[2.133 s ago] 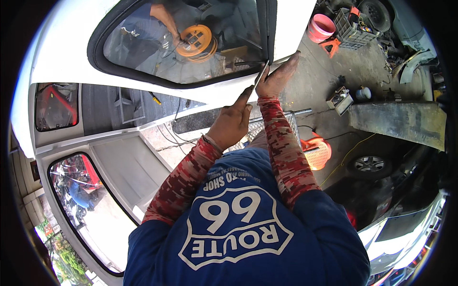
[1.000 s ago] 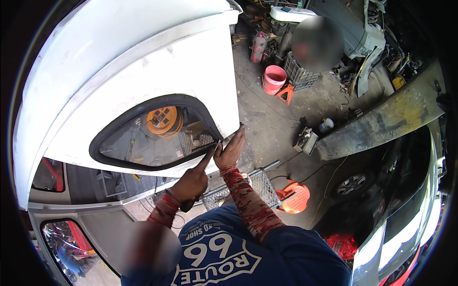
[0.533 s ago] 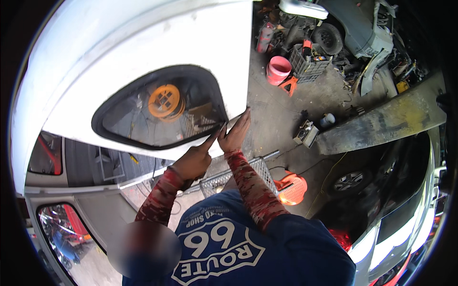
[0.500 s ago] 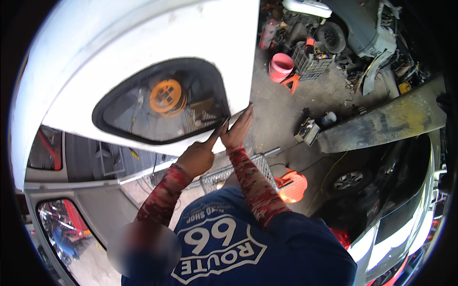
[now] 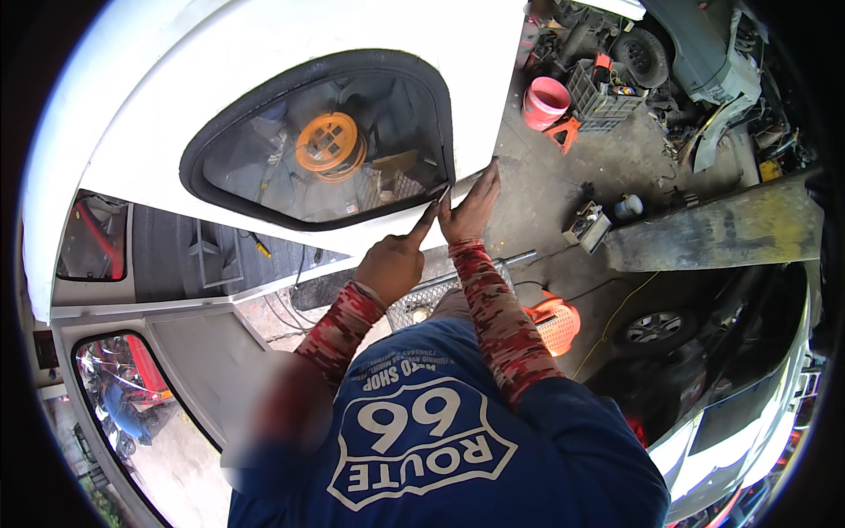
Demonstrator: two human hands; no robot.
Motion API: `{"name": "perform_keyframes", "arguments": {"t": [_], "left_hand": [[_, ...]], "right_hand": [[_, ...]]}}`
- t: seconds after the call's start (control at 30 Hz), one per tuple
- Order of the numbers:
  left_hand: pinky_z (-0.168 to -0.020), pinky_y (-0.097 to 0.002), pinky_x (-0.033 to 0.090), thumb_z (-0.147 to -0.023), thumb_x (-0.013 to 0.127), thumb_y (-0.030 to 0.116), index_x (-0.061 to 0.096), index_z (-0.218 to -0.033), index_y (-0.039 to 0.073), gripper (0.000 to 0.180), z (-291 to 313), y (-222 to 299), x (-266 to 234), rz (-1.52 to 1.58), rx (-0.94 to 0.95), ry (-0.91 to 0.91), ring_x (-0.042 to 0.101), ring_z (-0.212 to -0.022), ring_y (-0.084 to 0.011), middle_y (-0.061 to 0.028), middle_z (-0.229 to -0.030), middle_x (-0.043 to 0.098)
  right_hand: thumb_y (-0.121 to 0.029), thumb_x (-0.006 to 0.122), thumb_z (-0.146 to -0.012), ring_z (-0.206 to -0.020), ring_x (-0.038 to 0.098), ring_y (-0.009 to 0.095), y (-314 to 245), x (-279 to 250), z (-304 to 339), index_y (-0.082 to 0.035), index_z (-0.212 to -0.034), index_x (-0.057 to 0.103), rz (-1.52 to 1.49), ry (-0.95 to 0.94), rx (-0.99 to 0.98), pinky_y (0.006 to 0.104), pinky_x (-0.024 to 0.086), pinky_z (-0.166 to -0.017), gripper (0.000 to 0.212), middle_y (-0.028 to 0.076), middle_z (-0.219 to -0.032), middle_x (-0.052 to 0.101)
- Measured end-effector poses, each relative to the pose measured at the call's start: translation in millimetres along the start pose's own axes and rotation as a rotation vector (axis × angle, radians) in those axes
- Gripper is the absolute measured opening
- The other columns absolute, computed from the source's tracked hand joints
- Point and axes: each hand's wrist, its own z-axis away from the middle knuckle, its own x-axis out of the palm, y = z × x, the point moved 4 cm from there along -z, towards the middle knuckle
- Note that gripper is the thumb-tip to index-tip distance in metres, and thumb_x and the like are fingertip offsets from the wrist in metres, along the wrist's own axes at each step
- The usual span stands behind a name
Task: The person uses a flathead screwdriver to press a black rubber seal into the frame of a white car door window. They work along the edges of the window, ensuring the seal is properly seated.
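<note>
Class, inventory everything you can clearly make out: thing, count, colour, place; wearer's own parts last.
body panel: 1, white, upper left
window: 1, black-rimmed, in that panel
reel: 1, orange, seen in window
bucket: 1, pink, upper right
crate: 1, grey, beside bucket
stand: 1, orange, below bucket
stained panel: 1, grey-yellow, right side
dark car: 1, black, lower right
shirt: 1, blue, lower centre
left hand: 1, bare, near window corner
right hand: 1, bare, by body panel's corner

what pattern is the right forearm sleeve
The right sleeve is pixelated camouflage in reds and pale pink, best seen in the head view.
</note>
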Motion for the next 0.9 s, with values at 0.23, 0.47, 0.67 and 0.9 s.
{"name": "perform_keyframes", "arguments": {"t": [0.23, 0.47, 0.67, 0.9], "left_hand": [[-0.078, -0.0512, 0.056, -0.091, 0.057, 0.011, 0.026, -0.159, 0.009, 0.075, 7.1, 11.0, 1.1, -0.037, 0.035, 0.108, 0.069, -0.082, -0.0399, -0.0207, -0.086, 0.071], [-0.091, -0.0490, 0.054, -0.097, 0.047, 0.009, 0.040, -0.151, -0.001, 0.054, 32.2, 16.8, -22.1, 0.486, 0.046, 0.160, 0.067, -0.101, -0.0459, -0.0321, -0.113, 0.067], [-0.068, -0.0352, 0.055, -0.100, 0.045, 0.010, 0.038, -0.156, 0.005, 0.057, 23.9, 5.2, 4.1, 0.924, -0.182, -0.031, 0.066, -0.067, -0.0212, -0.0148, -0.081, 0.068], [-0.055, -0.0259, 0.049, -0.102, 0.043, 0.010, 0.034, -0.160, 0.009, 0.058, 20.7, 3.9, 8.5, 1.222, -0.214, -0.079, 0.054, -0.057, -0.0086, -0.0008, -0.070, 0.058]], "right_hand": [[-0.048, 0.060, -0.096, -0.134, 0.039, 0.053, -1.9, -3.9, -1.3, 0.009, -0.157, 0.017, -0.079, -0.006, 0.029, 0.0559, 0.033, -0.112, 0.094, 0.035, -0.151, 0.034], [-0.057, 0.069, -0.090, -0.134, 0.040, 0.051, -6.7, -11.6, -7.8, 0.005, -0.157, 0.022, -0.202, -0.018, 0.122, 0.0551, 0.036, -0.111, 0.103, 0.032, -0.148, 0.038], [-0.054, 0.073, -0.088, -0.135, 0.041, 0.051, -5.8, -14.2, -7.3, 0.005, -0.156, 0.024, -0.253, -0.030, 0.136, 0.0535, 0.036, -0.112, 0.102, 0.031, -0.149, 0.039], [-0.039, 0.073, -0.092, -0.146, 0.030, 0.050, -6.2, -9.5, -3.1, 0.005, -0.158, 0.018, -0.206, -0.061, 0.141, 0.0529, 0.029, -0.119, 0.096, 0.031, -0.160, 0.028]]}}
